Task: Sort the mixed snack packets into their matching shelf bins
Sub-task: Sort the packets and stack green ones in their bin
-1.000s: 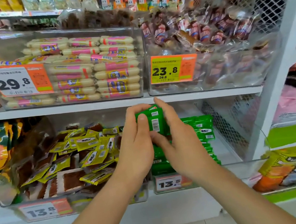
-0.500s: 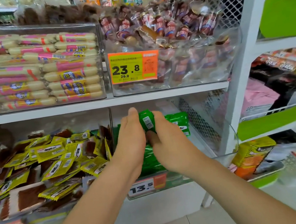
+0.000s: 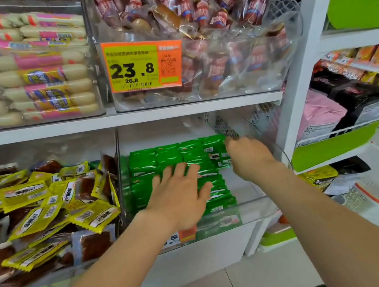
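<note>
Green snack packets [image 3: 168, 155] lie in rows inside a clear bin [image 3: 247, 210] on the lower shelf. My left hand [image 3: 181, 193] lies flat with spread fingers on the front rows of green packets. My right hand [image 3: 247, 157] is deeper in the bin, at the right end of the back row. Its fingers curl round the end of a small stack of green packets [image 3: 217, 156] that stands in line with that row. The bin floor to the right of the packets is bare.
A clear bin of yellow-and-brown packets [image 3: 34, 215] sits left of a divider. Above are bins of pink-yellow sausages [image 3: 38, 79] and red-wrapped snacks [image 3: 201, 18] with a 23.8 price tag [image 3: 144, 64]. A white upright [image 3: 307, 64] and green-edged shelves [image 3: 331, 146] stand right.
Both hands held one stack of green packets in front of the bin. Now they have parted: the right hand has carried the stack to the back row, and the left lies flat on the front rows.
</note>
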Action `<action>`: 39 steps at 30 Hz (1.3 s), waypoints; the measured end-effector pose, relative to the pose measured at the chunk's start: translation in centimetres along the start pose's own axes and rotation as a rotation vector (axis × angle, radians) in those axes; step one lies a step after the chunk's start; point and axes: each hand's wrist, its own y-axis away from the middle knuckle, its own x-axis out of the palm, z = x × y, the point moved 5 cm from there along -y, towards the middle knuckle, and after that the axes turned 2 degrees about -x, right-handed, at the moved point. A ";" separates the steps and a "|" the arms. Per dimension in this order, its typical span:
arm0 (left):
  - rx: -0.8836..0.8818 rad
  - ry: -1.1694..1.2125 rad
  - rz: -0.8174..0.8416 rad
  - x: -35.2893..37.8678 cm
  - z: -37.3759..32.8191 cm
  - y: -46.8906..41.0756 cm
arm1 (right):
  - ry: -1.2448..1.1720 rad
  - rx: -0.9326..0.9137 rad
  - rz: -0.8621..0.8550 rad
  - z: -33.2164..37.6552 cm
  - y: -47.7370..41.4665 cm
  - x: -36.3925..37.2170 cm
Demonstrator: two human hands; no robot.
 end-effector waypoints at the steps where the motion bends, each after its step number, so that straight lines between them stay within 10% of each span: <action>1: -0.017 0.022 0.044 0.5 0.2 -0.2 | 0.031 -0.015 0.075 0.2 -0.4 0.7; 5: -0.045 0.080 0.122 1.7 0.7 -0.9 | -0.023 -0.060 0.262 0.4 -2.3 3.3; 27: -0.037 0.074 0.191 2.0 0.7 -0.7 | -0.476 0.165 -0.024 -0.4 -5.2 5.2; 39: 0.070 0.118 -0.420 -6.2 1.2 4.5 | -0.572 -0.060 -0.348 8.1 1.4 -4.1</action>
